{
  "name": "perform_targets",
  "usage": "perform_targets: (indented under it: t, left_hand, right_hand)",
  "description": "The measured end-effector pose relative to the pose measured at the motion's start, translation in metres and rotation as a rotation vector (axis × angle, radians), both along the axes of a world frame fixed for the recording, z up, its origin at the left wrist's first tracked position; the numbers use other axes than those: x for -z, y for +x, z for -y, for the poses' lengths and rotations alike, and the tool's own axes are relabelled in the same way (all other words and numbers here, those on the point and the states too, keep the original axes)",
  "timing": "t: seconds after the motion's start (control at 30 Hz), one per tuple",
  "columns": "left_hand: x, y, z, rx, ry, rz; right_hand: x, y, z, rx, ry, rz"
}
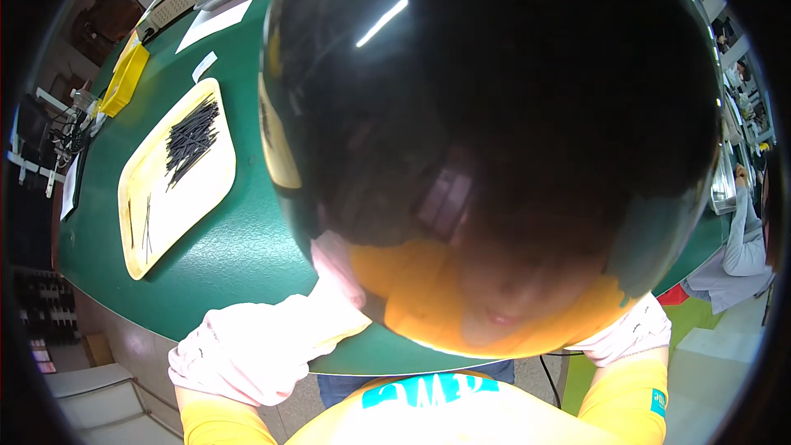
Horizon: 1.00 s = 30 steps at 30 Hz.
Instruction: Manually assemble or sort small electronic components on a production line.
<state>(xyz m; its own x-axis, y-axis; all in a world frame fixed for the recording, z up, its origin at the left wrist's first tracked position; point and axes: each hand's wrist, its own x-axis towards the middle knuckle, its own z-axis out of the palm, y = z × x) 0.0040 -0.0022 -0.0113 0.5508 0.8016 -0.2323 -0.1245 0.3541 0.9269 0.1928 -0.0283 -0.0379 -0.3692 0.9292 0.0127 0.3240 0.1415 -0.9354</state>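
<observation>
A large, round, glossy black dome (pixel 494 115) fills the middle of the view close to me, mirroring a ceiling light and my orange top. White-pink gloves cover both my hands. My left hand (pixel 272 338) grips the dome's lower left edge, its thumb side against the rim and part of its fingers tucked behind. At the lower right edge, my right hand (pixel 630 334) supports the dome from the other side; its fingers are hidden behind it.
On the green table (pixel 255 239) lies a cream tray (pixel 185 206) with a pile of thin black sticks (pixel 192 140) and several loose ones. Beyond it are a yellow bin (pixel 126 81) and a white sheet (pixel 216 23). At far right, a person's grey sleeve (pixel 744 231) shows.
</observation>
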Motion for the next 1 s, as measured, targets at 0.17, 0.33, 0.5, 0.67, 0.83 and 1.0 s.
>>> perform_targets:
  t: [0.17, 0.33, 0.5, 0.67, 0.83, 1.0]
  left_hand:
    - [-0.004, -0.002, 0.001, -0.030, 0.061, -0.039]
    - [-0.012, -0.001, -0.001, 0.014, 0.163, -0.142]
    - [-0.003, -0.002, 0.001, -0.012, 0.234, -0.222]
    - [-0.002, -0.003, 0.002, -0.088, 0.132, -0.053]
    - [-0.006, -0.003, 0.002, -0.105, 0.148, -0.045]
    - [-0.008, -0.001, 0.003, -0.124, 0.155, -0.059]
  right_hand:
    - [0.000, -0.001, -0.001, -0.009, -0.003, 0.002]
    - [0.000, 0.000, -0.002, -0.009, -0.002, 0.017]
    - [0.000, -0.001, -0.003, -0.010, 0.001, 0.025]
    - [0.001, 0.000, -0.003, -0.006, 0.008, 0.043]
    - [0.002, 0.000, -0.004, -0.006, 0.014, 0.066]
    - [0.003, 0.000, -0.005, 0.002, 0.025, 0.102]
